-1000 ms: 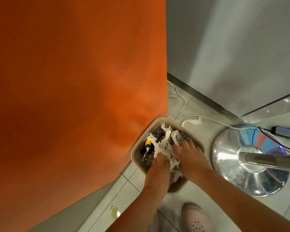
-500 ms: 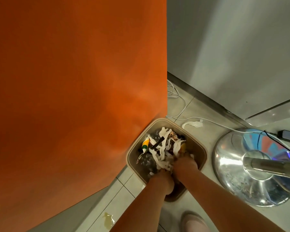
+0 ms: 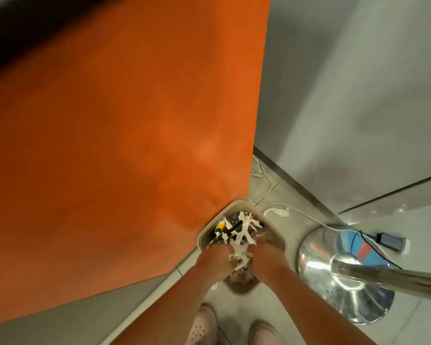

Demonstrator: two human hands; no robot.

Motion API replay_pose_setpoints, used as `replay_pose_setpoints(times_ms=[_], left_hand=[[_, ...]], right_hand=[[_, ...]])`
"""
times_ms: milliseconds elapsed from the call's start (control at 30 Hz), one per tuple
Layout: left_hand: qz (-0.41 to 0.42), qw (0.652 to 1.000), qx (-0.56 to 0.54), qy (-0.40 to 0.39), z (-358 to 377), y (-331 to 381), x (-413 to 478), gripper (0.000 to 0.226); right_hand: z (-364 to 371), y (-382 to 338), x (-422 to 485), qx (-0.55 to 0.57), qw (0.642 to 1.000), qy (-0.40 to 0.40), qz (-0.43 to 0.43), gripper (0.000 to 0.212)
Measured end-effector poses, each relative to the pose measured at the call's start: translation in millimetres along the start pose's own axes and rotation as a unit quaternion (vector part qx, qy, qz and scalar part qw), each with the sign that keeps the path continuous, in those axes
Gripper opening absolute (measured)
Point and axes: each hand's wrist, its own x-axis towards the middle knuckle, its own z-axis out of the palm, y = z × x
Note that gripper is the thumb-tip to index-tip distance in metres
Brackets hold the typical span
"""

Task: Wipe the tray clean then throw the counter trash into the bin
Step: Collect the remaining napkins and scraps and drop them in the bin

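Observation:
A beige square bin (image 3: 203, 236) stands on the tiled floor at the foot of an orange panel. It is full of white paper strips (image 3: 241, 230), a black stick and a yellow-green item (image 3: 219, 227). Both my hands reach down into it. My left hand (image 3: 213, 261) is on the left of a bunch of white strips, its fingers buried in the trash. On the right of that bunch, my right hand (image 3: 265, 257) has blurred fingers stretching forward over the contents. The tray is not in view.
The orange panel (image 3: 135, 145) fills the left side. A shiny steel round base (image 3: 316, 255) with a pole (image 3: 396, 278) stands right of the bin. White cable (image 3: 301, 213), a white scrap (image 3: 279, 211) and a dark adapter (image 3: 392, 240) lie on the floor. My shoes (image 3: 202, 327) are below.
My hands went from lying flat on top of the paper to pushing deeper into the bin, then parted a little with a bunch of strips between them. The view pulled back.

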Motion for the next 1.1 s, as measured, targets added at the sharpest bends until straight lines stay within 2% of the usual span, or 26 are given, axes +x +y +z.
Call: replay_pose_setpoints(times_ms=[167, 267, 367, 433, 533, 600, 733, 867, 1100], left_hand=[[0.012, 0.991, -0.111, 0.077, -61.0, 24.2, -101.5, 0.029], [0.040, 0.976, -0.173, 0.130, -104.6, 48.3, -178.6, 0.019], [0.069, 0.952, -0.248, 0.165, -151.8, 72.2, -265.1, 0.019], [0.092, 0.940, -0.267, 0.192, -181.3, 82.5, -321.5, 0.017], [0.135, 0.919, -0.271, 0.254, -222.9, 86.8, -401.4, 0.010], [0.149, 0.899, -0.300, 0.282, -250.1, 83.4, -451.9, 0.013], [0.118, 0.860, -0.322, 0.378, -297.7, 54.5, -525.4, 0.016], [0.054, 0.826, -0.317, 0.463, -333.6, -0.7, -574.3, 0.019], [-0.042, 0.779, -0.342, 0.523, -381.0, -137.9, -618.2, 0.012]], right_hand=[[-82.7, -36.1, -78.2, 0.107, 0.989, 0.105, -0.011, 0.042], [-143.8, -63.2, -132.7, 0.170, 0.971, 0.162, -0.039, 0.045], [-207.9, -93.1, -193.0, 0.220, 0.950, 0.203, -0.085, 0.046], [-251.5, -115.6, -234.4, 0.248, 0.936, 0.220, -0.123, 0.039], [-311.1, -153.6, -292.4, 0.269, 0.909, 0.248, -0.197, 0.003], [-343.3, -183.1, -325.5, 0.263, 0.895, 0.262, -0.246, 0.013], [-392.6, -249.0, -360.8, 0.246, 0.876, 0.268, -0.317, 0.003], [-426.4, -324.7, -369.0, 0.220, 0.863, 0.274, -0.364, 0.023], [-442.5, -467.1, -345.8, 0.174, 0.859, 0.270, -0.398, 0.033]])
